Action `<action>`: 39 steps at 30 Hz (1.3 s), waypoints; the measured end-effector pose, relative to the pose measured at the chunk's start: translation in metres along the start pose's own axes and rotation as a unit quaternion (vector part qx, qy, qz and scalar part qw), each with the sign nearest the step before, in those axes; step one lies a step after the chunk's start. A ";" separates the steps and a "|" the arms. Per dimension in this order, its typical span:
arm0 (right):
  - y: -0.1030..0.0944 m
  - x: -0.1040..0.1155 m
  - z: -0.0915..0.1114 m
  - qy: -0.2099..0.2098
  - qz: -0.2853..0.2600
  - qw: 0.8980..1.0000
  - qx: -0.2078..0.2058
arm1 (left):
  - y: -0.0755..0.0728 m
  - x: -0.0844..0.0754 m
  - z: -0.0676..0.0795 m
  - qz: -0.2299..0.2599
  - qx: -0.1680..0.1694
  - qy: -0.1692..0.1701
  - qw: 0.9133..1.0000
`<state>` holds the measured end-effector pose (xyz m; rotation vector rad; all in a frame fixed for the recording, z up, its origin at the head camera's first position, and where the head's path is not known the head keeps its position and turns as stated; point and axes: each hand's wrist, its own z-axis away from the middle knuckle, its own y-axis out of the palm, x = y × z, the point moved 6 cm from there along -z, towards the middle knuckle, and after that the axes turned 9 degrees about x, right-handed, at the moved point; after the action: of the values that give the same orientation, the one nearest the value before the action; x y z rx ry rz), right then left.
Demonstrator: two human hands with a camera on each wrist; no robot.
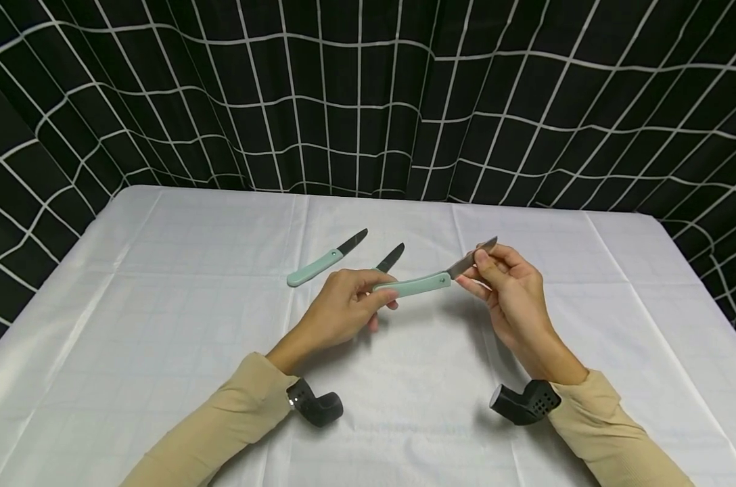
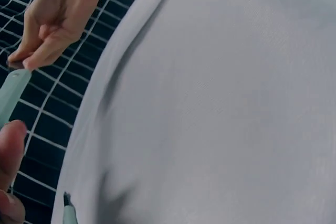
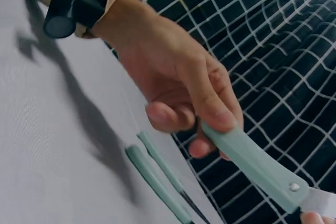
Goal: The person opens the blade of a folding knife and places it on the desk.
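Between both hands, above the table, is an unfolded folding knife [image 1: 419, 285] with a mint-green handle and a grey blade. My left hand [image 1: 337, 308] pinches the butt end of the handle [image 3: 257, 166] between thumb and fingers. On the other side my right hand [image 1: 517, 287] pinches the blade near its tip. In the left wrist view, the right hand [image 2: 58, 22] has thumb and finger together close to the pivot end. A second folding knife [image 1: 314, 268] lies unfolded on the table beyond the left hand. Just behind that hand is a third knife [image 1: 391, 258], its handle mostly hidden.
A white cloth [image 1: 161, 325] with fold creases covers the table. Behind its far edge hangs a black curtain [image 1: 356, 101] with a white grid. Black wrist cameras [image 1: 319, 406] are strapped over the beige sleeves [image 1: 222, 423].
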<state>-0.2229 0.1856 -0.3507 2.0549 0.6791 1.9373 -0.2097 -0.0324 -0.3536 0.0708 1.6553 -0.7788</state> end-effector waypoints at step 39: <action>-0.034 -0.027 -0.012 0.133 0.112 0.984 -0.036 | 0.027 0.016 -0.001 -0.168 0.069 -0.073 0.981</action>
<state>-0.2405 0.2002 -0.3889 1.9185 0.4344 2.3545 -0.2030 -0.0171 -0.3801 -0.1688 1.4890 -1.1280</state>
